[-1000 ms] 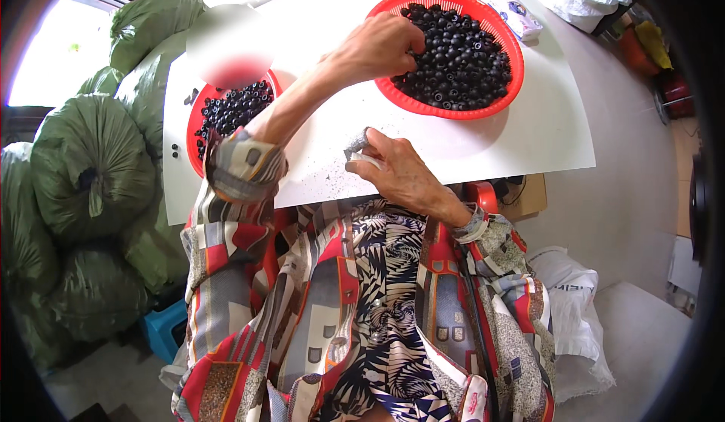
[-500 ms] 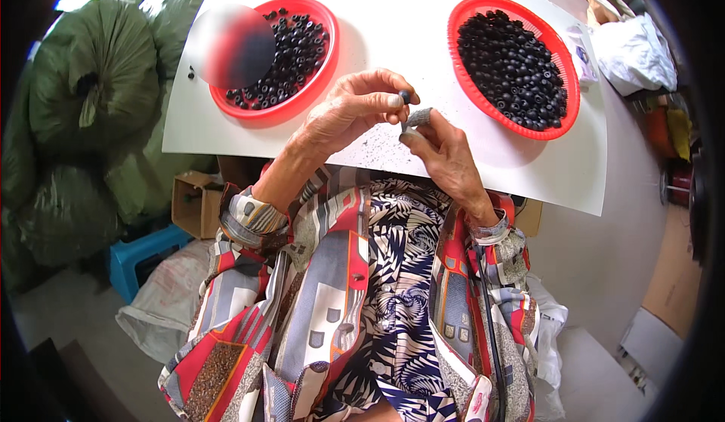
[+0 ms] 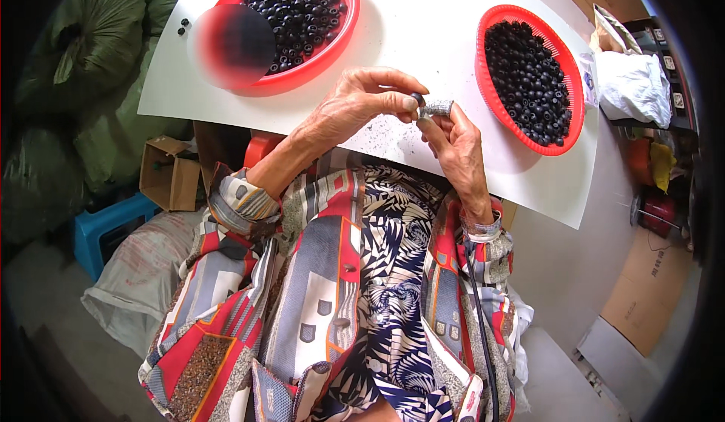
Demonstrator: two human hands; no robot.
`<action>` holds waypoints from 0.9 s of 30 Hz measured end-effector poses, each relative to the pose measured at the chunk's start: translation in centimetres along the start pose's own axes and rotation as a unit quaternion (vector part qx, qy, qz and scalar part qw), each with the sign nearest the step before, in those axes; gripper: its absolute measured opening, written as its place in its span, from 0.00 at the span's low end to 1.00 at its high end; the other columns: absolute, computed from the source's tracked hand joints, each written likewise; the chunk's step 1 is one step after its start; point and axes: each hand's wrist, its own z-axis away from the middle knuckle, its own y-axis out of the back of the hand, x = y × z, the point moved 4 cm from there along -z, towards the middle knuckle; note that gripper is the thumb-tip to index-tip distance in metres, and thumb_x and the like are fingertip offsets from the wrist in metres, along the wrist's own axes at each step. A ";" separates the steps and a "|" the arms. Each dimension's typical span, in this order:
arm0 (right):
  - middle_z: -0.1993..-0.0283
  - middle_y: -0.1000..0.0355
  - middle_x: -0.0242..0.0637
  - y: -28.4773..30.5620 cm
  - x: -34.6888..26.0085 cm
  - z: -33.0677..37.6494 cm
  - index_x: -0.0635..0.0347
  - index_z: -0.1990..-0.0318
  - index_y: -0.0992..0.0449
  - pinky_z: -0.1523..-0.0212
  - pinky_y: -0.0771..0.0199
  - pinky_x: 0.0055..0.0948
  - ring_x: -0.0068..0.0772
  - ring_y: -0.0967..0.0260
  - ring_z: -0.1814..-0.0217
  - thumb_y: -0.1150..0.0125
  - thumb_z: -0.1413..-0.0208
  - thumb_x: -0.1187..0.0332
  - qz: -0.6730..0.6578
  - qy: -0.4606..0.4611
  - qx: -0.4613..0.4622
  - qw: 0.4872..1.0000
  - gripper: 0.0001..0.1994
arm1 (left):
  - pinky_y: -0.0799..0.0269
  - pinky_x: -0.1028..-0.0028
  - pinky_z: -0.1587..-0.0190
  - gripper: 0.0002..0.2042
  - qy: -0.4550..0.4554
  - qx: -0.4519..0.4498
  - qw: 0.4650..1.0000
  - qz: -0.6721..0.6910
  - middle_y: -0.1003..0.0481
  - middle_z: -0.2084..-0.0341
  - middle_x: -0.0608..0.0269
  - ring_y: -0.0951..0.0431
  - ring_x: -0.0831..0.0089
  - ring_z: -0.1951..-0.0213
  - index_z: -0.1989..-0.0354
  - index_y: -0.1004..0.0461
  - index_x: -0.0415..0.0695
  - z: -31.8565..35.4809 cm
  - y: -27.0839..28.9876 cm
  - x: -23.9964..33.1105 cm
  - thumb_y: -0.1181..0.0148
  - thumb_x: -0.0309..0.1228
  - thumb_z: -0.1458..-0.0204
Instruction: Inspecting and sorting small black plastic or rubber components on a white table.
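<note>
Above the near edge of the white table, my left hand [image 3: 366,99] pinches a small black round part [image 3: 418,99] between thumb and fingertips. Close against it is my right hand [image 3: 459,146], its thumb and forefinger drawn together at the part. A grey wrapping [image 3: 438,108] covers that forefinger. Whether a small tool sits in the right fingers is too small to make out. Many like black parts, several showing a hole, fill a red tray [image 3: 349,26] on the left and a red basket [image 3: 483,67] on the right.
Dark crumbs [image 3: 389,139] dot the white table [image 3: 423,14] below my hands. Two loose black parts [image 3: 182,26] lie at its left side. Green sacks [image 3: 75,44], a cardboard box [image 3: 170,173] and a blue stool [image 3: 113,229] stand left; a white bag [image 3: 633,86] is at right.
The view has shifted, so the table and both red containers sit differently in it. My hands stay together at the black part, the right fingers now closer against it.
</note>
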 end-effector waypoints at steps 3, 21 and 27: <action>0.71 0.27 0.33 -0.1 0.2 -0.1 0.66 0.62 0.31 0.69 0.34 0.20 0.16 0.35 0.70 0.42 0.46 0.73 0.011 -0.008 -0.007 1.000 0.07 | 0.27 0.75 0.62 0.12 -0.016 0.008 0.999 -0.038 0.24 0.71 0.60 0.25 0.75 0.69 0.61 0.24 0.36 0.2 0.0 0.4 0.37 0.29 0.53; 0.65 0.27 0.35 0.8 -2.7 1.9 0.68 0.55 0.32 0.63 0.32 0.19 0.19 0.32 0.64 0.44 0.45 0.75 -0.062 0.070 0.021 0.995 0.11 | 0.30 0.75 0.58 0.08 -0.029 -0.011 0.998 0.056 0.26 0.68 0.61 0.25 0.73 0.65 0.63 0.26 0.38 0.2 -0.5 -0.1 0.40 0.25 0.51; 0.67 0.25 0.44 0.3 -3.0 2.1 0.69 0.55 0.33 0.64 0.29 0.25 0.26 0.28 0.65 0.38 0.49 0.71 -0.004 0.115 0.043 0.992 0.16 | 0.30 0.75 0.57 0.09 -0.002 -0.055 0.984 0.172 0.26 0.63 0.61 0.27 0.74 0.61 0.62 0.27 0.38 0.1 -0.5 -1.2 0.39 0.22 0.53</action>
